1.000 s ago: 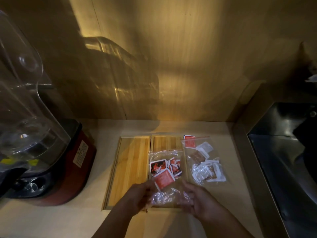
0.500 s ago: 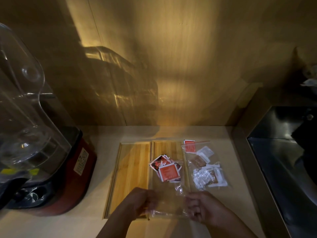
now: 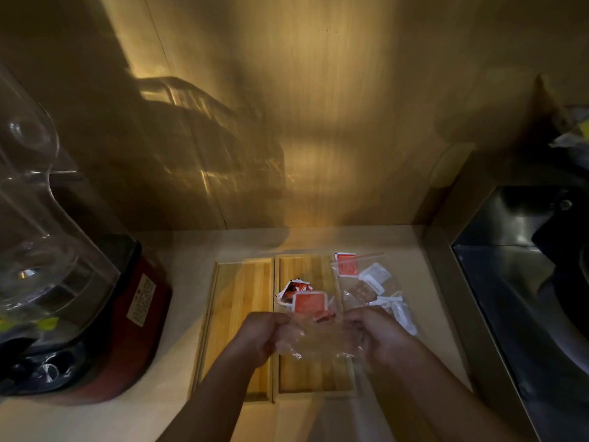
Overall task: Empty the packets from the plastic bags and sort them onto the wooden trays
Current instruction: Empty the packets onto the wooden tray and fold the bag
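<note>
Wooden trays: two lie side by side at the middle of the tabletop [image 3: 191, 314], the left tray [image 3: 239, 314] bare, the right tray [image 3: 314, 374] carrying a small heap of red packets [image 3: 304, 298] toward its far end. Just beside the right tray, nearer the tabletop's right edge, a second plastic bag [image 3: 366, 285] lies flat, sealed as far as I can tell, with red, white and brown packets inside.

Both hands hold a crumpled clear plastic bag [image 3: 318, 341] above the right tray's middle. The left hand [image 3: 258, 338] has its fingers closed on the bag's left side, and the right hand [image 3: 379, 336] has its fingers pinched on the right side.

The bag looks nearly empty, though one red packet [image 3: 323, 316] shows at its upper edge. The risk: a packet clings in the folds and is discarded, or a shake scatters the heap onto the left tray.
</note>
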The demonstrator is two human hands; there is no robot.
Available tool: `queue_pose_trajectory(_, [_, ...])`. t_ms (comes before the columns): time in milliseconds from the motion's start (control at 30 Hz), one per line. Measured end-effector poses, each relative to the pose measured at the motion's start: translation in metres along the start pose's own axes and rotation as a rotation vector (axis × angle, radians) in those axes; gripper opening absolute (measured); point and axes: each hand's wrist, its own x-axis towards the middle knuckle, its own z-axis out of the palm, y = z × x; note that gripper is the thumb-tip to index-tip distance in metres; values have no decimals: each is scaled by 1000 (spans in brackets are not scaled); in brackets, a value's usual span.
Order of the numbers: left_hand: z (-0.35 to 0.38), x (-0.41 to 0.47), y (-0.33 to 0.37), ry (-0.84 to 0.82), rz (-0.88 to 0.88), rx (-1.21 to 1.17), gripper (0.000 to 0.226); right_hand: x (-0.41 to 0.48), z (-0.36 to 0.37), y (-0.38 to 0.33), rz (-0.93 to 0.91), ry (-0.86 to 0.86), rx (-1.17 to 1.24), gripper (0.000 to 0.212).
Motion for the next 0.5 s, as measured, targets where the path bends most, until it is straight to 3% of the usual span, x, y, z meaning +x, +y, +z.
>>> queue_pose_trajectory(133, [-2, -8, -3, -44, -35, -39, 16, -13, -5, -1, 31, -76, -38, 39])
queue_pose_trajectory(233, [0, -17, -1, -67, -30, -35, 18, -20, -4, -5, 56, -100, -60, 35])
queue_pose_trajectory(333, [1, -29, 3, -121, -12, -31, 15, -18, -6, -4, 37, -86, -74, 48])
queue_pose_trajectory(500, [0, -42, 9, -126, -37, -73, 26, -25, -7, -2, 50, -96, -110, 43])
